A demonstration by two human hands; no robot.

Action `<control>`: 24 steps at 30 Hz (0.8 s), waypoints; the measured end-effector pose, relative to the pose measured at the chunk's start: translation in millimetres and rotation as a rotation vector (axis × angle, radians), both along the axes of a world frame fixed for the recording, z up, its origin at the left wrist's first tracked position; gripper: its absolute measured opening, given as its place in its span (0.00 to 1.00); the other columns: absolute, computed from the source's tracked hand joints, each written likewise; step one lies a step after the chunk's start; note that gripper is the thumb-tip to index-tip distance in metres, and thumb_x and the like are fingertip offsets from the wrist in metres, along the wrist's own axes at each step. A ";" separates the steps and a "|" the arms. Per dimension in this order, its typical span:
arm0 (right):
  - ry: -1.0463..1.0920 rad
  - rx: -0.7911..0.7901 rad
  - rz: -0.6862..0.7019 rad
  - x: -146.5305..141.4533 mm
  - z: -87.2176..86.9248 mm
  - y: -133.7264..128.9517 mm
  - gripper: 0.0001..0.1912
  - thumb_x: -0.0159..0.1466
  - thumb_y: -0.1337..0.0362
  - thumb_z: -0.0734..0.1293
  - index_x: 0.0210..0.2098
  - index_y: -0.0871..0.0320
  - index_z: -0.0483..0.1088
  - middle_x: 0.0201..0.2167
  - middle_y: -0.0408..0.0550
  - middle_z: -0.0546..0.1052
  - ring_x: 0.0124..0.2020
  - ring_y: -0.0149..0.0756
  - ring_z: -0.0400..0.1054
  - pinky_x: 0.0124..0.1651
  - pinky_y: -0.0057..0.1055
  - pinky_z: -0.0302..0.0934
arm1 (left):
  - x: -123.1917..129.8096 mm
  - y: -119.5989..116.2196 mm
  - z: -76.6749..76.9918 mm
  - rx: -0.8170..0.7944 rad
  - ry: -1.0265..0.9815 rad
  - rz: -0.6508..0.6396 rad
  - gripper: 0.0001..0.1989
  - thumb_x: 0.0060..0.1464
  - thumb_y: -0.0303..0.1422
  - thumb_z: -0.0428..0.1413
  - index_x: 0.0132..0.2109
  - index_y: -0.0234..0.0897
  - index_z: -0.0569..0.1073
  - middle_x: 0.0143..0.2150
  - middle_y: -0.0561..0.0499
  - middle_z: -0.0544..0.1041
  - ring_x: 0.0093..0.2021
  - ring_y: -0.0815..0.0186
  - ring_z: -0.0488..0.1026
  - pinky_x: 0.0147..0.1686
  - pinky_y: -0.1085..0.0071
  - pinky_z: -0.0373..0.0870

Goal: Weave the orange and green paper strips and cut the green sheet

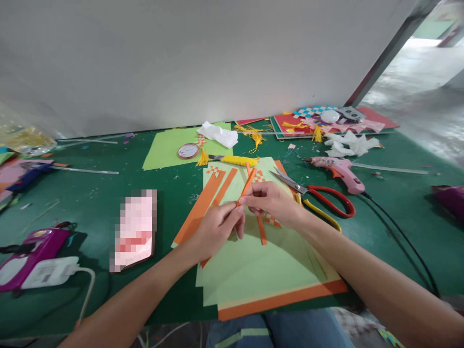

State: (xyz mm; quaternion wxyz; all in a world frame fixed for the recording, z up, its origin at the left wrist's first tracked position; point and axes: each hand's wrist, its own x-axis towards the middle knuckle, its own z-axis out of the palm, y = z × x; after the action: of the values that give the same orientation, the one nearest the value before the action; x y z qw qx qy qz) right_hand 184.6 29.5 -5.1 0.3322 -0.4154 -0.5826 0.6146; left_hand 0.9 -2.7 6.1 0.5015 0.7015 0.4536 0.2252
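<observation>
Orange paper strips are pinched between both hands above a stack of pale green sheets. My left hand has its fingertips closed on the lower end. From the right, my right hand grips the same piece by thumb and forefinger, the two hands touching. One strip hangs below the hands across the green paper. Wider orange strips lie to the left on the sheets. A small orange-and-white woven piece lies beside my right hand, and another is at the stack's upper left.
Scissors with red handles lie right of the hands, near a pink glue gun. A yellow cutter lies beyond the hands. At left are a phone and a purple power strip.
</observation>
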 end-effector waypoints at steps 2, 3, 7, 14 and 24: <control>-0.009 0.001 -0.009 0.1 -0.9 0.1 0.16 0.58 0.52 0.70 0.25 0.59 0.68 0.16 0.38 0.65 0.18 0.24 0.54 0.21 0.26 0.45 | -0.7 0.0 -0.6 -0.005 0.023 -0.007 0.21 0.67 0.40 0.43 0.28 0.36 0.68 0.24 0.53 0.75 0.25 0.70 0.66 0.28 0.73 0.61; -0.010 0.001 -0.014 0.2 -1.2 0.1 0.17 0.58 0.52 0.70 0.24 0.59 0.68 0.15 0.38 0.65 0.18 0.24 0.53 0.20 0.26 0.44 | -1.1 0.0 -1.0 -0.006 0.037 -0.009 0.21 0.67 0.40 0.43 0.28 0.36 0.68 0.24 0.53 0.75 0.25 0.69 0.66 0.28 0.73 0.61; -0.011 -0.005 -0.031 0.2 -1.6 -0.6 0.16 0.59 0.53 0.69 0.25 0.58 0.67 0.15 0.37 0.64 0.17 0.24 0.52 0.20 0.26 0.44 | -1.9 0.1 -2.6 -0.011 0.049 -0.013 0.22 0.67 0.40 0.42 0.28 0.36 0.68 0.24 0.52 0.75 0.26 0.69 0.67 0.29 0.72 0.61; 0.029 -0.011 -0.057 -2.4 -0.7 -1.8 0.17 0.58 0.53 0.70 0.25 0.58 0.65 0.14 0.35 0.62 0.17 0.22 0.49 0.20 0.26 0.41 | -1.3 0.8 -3.3 -0.033 0.016 -0.021 0.22 0.67 0.40 0.41 0.28 0.36 0.68 0.24 0.52 0.75 0.26 0.68 0.66 0.29 0.72 0.62; 0.002 0.031 -0.080 -3.4 0.8 -2.1 0.18 0.58 0.52 0.70 0.24 0.58 0.64 0.15 0.36 0.62 0.17 0.23 0.50 0.20 0.25 0.43 | 0.9 0.8 0.3 -0.059 -0.018 -0.004 0.21 0.67 0.39 0.41 0.27 0.36 0.68 0.23 0.51 0.75 0.25 0.68 0.66 0.28 0.73 0.62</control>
State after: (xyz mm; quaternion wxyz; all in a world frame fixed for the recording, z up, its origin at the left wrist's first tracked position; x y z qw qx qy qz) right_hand 181.2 27.3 -4.4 0.3636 -0.4325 -0.5745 0.5922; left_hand 1.8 -1.8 6.4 0.5265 0.6851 0.4542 0.2171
